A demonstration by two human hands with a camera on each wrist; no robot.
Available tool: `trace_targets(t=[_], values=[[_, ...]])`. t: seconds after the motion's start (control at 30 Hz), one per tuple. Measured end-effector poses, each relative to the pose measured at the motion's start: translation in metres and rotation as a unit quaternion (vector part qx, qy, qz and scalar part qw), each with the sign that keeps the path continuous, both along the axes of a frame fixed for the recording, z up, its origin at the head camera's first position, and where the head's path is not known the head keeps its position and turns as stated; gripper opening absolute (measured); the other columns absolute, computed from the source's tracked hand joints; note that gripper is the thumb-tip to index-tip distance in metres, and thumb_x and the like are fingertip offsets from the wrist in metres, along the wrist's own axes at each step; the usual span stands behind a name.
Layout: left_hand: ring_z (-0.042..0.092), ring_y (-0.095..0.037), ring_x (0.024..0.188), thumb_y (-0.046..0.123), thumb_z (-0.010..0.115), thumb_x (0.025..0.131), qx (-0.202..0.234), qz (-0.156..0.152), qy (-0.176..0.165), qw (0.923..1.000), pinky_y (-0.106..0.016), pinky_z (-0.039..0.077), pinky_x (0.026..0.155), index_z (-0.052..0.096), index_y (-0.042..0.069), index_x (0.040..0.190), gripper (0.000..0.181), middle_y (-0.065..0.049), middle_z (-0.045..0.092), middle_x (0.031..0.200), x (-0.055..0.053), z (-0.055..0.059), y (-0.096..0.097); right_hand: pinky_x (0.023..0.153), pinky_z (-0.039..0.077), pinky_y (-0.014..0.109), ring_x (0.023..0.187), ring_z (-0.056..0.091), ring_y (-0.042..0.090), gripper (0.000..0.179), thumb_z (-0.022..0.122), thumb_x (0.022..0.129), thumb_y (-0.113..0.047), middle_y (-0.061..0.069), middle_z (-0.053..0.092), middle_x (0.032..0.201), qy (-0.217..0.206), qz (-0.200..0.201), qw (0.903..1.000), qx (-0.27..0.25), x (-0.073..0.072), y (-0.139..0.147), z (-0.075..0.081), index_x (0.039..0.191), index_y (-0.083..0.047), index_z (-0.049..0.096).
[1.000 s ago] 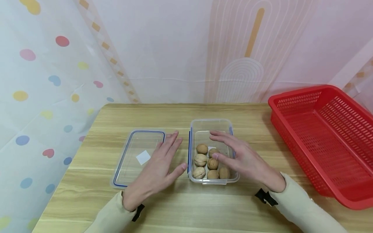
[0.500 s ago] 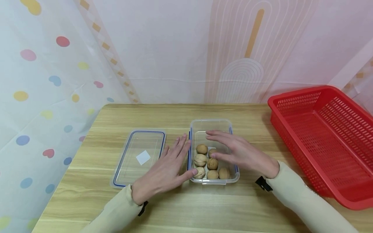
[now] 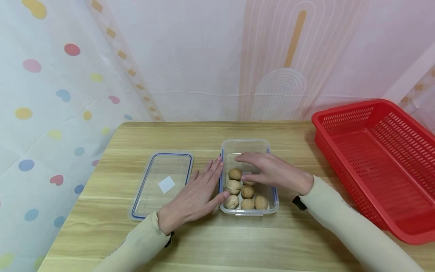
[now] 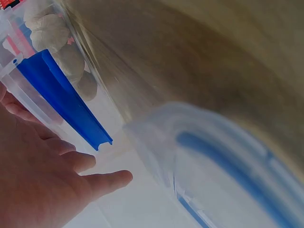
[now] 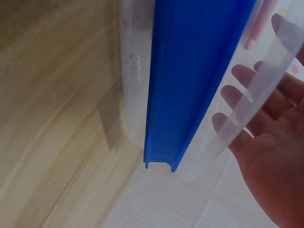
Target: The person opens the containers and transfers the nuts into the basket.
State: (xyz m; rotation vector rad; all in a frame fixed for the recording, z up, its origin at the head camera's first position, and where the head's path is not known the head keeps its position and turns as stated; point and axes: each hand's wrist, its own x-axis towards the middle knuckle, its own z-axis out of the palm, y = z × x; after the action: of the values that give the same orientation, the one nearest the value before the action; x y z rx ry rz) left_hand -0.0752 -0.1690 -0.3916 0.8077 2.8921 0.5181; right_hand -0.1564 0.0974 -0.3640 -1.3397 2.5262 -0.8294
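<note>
A clear plastic food container (image 3: 246,142) with blue side clips stands on the wooden table. Several walnuts (image 3: 233,187) lie in its near half. My left hand (image 3: 194,199) is at the container's left side, fingers straight and thumb reaching over the rim at the near left corner. Over the right rim comes my right hand (image 3: 273,172), its fingers stretched above the walnuts and partly covering one. From the right wrist view, those fingers show past the rim beside a blue clip (image 5: 190,85). The left wrist view has the left fingers beside the other blue clip (image 4: 61,97).
The container's lid (image 3: 147,190), with a blue seal and a white square label (image 3: 166,184), lies flat left of the container. A red plastic basket (image 3: 343,170) stands at the right. A patterned cloth (image 3: 204,56) hangs behind the table (image 3: 210,132).
My left hand has moved right from over the lid's edge to the container's left side. The right hand has shifted left, farther over the container. The walnuts and lid stay in place.
</note>
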Motion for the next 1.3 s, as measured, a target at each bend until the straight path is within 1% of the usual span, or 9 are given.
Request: trace_targets(t=[0.2, 0.37, 0.47, 0.57, 0.63, 0.7, 0.87, 1.13, 1.3], values=[[0.011, -0.033, 0.158, 0.058, 0.035, 0.109, -0.012, -0.003, -0.001, 0.9999, -0.069, 0.023, 0.119, 0.007, 0.007, 0.166, 0.082, -0.003, 0.000, 0.174, -0.001, 0.000, -0.001, 0.113, 0.045, 0.050, 0.137, 0.054, 0.035, 0.057, 0.074, 0.098, -0.026, 0.021, 0.058, 0.146, -0.005, 0.018, 0.9996, 0.023, -0.008, -0.008, -0.002, 0.145, 0.001, 0.058], [0.010, -0.033, 0.159, 0.057, 0.035, 0.109, -0.017, -0.004, -0.005, 0.9998, -0.068, 0.023, 0.120, 0.007, 0.007, 0.166, 0.082, -0.004, 0.000, 0.174, -0.001, 0.001, -0.001, 0.112, 0.047, 0.047, 0.134, 0.057, 0.032, 0.057, 0.075, 0.098, -0.025, 0.018, 0.059, 0.146, -0.026, 0.030, 0.9985, 0.038, -0.013, -0.011, -0.004, 0.145, 0.002, 0.057], [0.009, -0.033, 0.159, 0.059, 0.033, 0.109, -0.017, -0.005, -0.010, 0.9998, -0.065, 0.024, 0.121, 0.006, 0.007, 0.166, 0.082, -0.004, -0.001, 0.174, -0.001, 0.002, -0.001, 0.111, 0.047, 0.046, 0.134, 0.057, 0.031, 0.056, 0.075, 0.098, -0.023, 0.017, 0.060, 0.145, -0.035, 0.035, 0.9975, 0.049, -0.016, -0.014, -0.004, 0.144, 0.003, 0.058], [0.008, -0.032, 0.159, 0.060, 0.031, 0.109, -0.018, -0.006, -0.016, 0.9997, -0.062, 0.024, 0.122, 0.005, 0.008, 0.166, 0.082, -0.003, -0.002, 0.174, -0.001, 0.001, -0.001, 0.112, 0.046, 0.045, 0.134, 0.057, 0.029, 0.055, 0.076, 0.097, -0.022, 0.016, 0.061, 0.144, -0.044, 0.035, 0.9964, 0.063, -0.018, -0.016, -0.004, 0.143, 0.002, 0.058], [0.008, -0.032, 0.159, 0.060, 0.031, 0.109, -0.018, -0.007, -0.018, 0.9997, -0.062, 0.024, 0.122, 0.005, 0.007, 0.166, 0.082, -0.002, -0.003, 0.174, -0.001, 0.001, -0.002, 0.112, 0.046, 0.046, 0.134, 0.057, 0.030, 0.055, 0.076, 0.097, -0.021, 0.017, 0.061, 0.143, -0.041, 0.036, 0.9958, 0.073, -0.019, -0.018, -0.005, 0.143, 0.003, 0.059], [0.007, -0.031, 0.159, 0.060, 0.031, 0.109, -0.018, -0.007, -0.019, 0.9996, -0.062, 0.023, 0.123, 0.006, 0.007, 0.166, 0.082, -0.002, -0.003, 0.174, -0.001, 0.001, -0.002, 0.112, 0.046, 0.045, 0.134, 0.057, 0.029, 0.055, 0.077, 0.096, -0.021, 0.016, 0.062, 0.143, -0.049, 0.033, 0.9949, 0.082, -0.020, -0.020, -0.006, 0.143, 0.002, 0.059], [0.007, -0.031, 0.159, 0.060, 0.031, 0.109, -0.016, -0.006, -0.020, 0.9997, -0.061, 0.023, 0.123, 0.007, 0.007, 0.166, 0.082, -0.002, -0.003, 0.174, -0.001, 0.002, -0.002, 0.111, 0.048, 0.045, 0.131, 0.060, 0.028, 0.052, 0.077, 0.096, -0.021, 0.014, 0.064, 0.140, -0.050, 0.035, 0.9933, 0.098, -0.022, -0.025, -0.008, 0.140, 0.001, 0.062], [0.009, -0.032, 0.159, 0.056, 0.037, 0.109, -0.012, -0.003, -0.023, 0.9997, -0.061, 0.024, 0.123, 0.008, 0.006, 0.166, 0.081, -0.003, -0.001, 0.174, 0.000, 0.003, 0.000, 0.110, 0.049, 0.045, 0.128, 0.062, 0.028, 0.046, 0.078, 0.095, -0.017, 0.013, 0.067, 0.136, -0.030, 0.039, 0.9932, 0.106, -0.022, -0.030, -0.012, 0.136, 0.000, 0.065], [0.009, -0.032, 0.159, 0.056, 0.037, 0.109, -0.014, -0.002, -0.021, 0.9997, -0.062, 0.024, 0.122, 0.008, 0.006, 0.166, 0.081, -0.004, -0.001, 0.173, -0.001, 0.003, 0.000, 0.108, 0.050, 0.044, 0.125, 0.064, 0.026, 0.042, 0.078, 0.095, -0.016, 0.012, 0.069, 0.133, -0.019, 0.039, 0.9930, 0.110, -0.021, -0.031, -0.013, 0.133, -0.002, 0.068]])
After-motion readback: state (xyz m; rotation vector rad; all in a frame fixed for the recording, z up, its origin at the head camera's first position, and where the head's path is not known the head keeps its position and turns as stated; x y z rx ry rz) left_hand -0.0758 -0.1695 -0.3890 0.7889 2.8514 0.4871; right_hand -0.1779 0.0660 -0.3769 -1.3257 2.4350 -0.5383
